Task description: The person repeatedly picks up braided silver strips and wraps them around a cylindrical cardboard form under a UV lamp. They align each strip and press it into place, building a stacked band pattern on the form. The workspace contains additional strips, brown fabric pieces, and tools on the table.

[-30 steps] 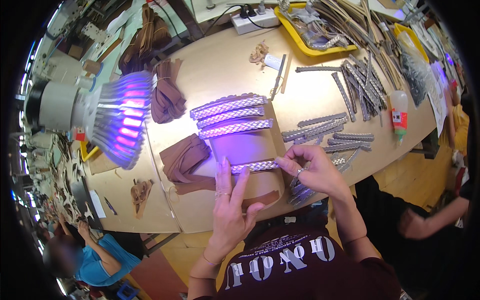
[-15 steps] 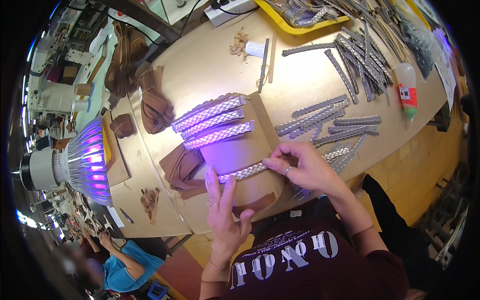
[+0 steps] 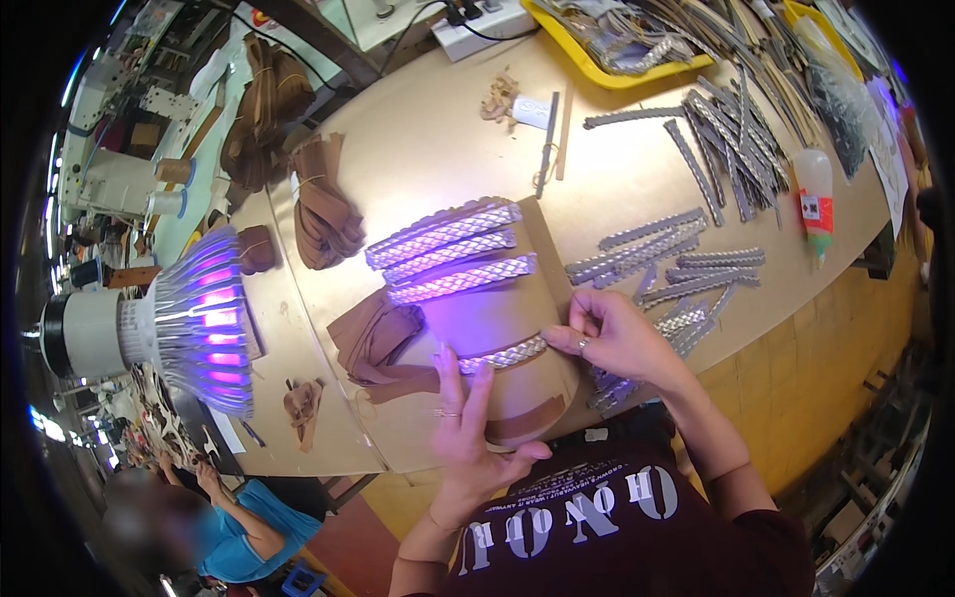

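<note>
A silvery braided strip (image 3: 505, 353) lies across a rounded tan form (image 3: 487, 316) in front of me. At its right end my right hand (image 3: 622, 333) pinches it between thumb and fingertips. My left hand (image 3: 468, 423) rests its outstretched fingertips on the left end, with the thumb held well apart. Farther up the same form, three more braided strips (image 3: 463, 279) lie side by side under violet light. A brown band (image 3: 527, 422) crosses the form's near end, and folded brown strips (image 3: 378, 338) sit against its left side.
A large finned lamp (image 3: 204, 323) glows violet at left. Grey and silver braided strips (image 3: 731, 139) lie heaped at right, near a red-labelled bottle (image 3: 816, 204). A yellow tray (image 3: 617, 90) stands at the back; bundled brown strips (image 3: 326, 204) lie back left. A co-worker in blue (image 3: 249, 527) sits lower left.
The whole view has shifted, so the table's things appear slightly farther right. My left thumb has spread outward. Both hands stay at the ends of the same braided strip.
</note>
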`<state>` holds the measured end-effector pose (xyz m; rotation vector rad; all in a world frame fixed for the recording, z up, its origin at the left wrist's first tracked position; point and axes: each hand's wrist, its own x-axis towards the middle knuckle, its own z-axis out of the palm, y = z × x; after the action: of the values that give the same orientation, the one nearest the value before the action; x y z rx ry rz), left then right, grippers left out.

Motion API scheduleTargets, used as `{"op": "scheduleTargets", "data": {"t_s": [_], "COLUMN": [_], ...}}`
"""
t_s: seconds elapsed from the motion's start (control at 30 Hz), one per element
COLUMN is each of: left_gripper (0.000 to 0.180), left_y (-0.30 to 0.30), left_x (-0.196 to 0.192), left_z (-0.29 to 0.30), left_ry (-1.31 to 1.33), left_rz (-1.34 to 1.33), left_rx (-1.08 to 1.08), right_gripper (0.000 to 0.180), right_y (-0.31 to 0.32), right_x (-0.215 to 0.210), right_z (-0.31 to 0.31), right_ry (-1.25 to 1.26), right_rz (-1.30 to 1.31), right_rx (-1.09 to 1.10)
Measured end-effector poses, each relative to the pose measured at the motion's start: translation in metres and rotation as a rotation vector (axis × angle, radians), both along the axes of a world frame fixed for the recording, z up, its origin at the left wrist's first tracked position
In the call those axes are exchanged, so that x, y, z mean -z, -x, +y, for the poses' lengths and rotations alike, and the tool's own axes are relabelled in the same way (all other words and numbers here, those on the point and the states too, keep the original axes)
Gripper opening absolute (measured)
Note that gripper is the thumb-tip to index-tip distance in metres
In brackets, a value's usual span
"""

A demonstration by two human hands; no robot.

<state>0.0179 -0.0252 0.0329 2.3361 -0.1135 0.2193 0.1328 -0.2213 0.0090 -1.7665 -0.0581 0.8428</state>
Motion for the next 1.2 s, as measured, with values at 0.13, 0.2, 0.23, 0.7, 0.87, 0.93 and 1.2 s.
{"op": "scheduleTargets", "data": {"t_s": [0.13,0.2,0.23,0.7,0.87,0.93,1.2], "left_gripper": [0.104,0.104,0.104,0.072,0.070,0.071,0.074], "left_y": [-0.001,0.000,0.000,-0.007,-0.011,-0.008,-0.015], "left_x": [0.005,0.005,0.004,-0.005,-0.007,-0.009,-0.016], "left_z": [-0.004,-0.004,-0.003,0.009,0.003,0.004,0.017], "left_ry": [-0.011,-0.037,-0.051,0.048,0.091,0.038,0.097], "left_rz": [-0.044,-0.037,-0.042,-0.028,0.051,0.026,0.105], "left_rx": [-0.018,-0.016,-0.012,-0.106,-0.058,-0.116,-0.011], "right_gripper": [0.035,0.032,0.028,0.018,0.017,0.017,0.021], "right_y": [0.005,0.009,0.011,-0.003,-0.008,-0.002,-0.004], "right_x": [0.008,0.011,0.011,-0.027,-0.014,-0.012,-0.012], "right_z": [0.005,0.008,0.010,0.034,0.037,0.035,0.046], "right_ry": [-0.056,-0.128,-0.169,-0.398,-0.410,-0.409,-0.494], "right_rz": [-0.057,-0.060,-0.065,-0.268,-0.139,-0.108,0.008], "right_rx": [0.034,0.104,0.124,0.221,0.260,0.292,0.513]}}
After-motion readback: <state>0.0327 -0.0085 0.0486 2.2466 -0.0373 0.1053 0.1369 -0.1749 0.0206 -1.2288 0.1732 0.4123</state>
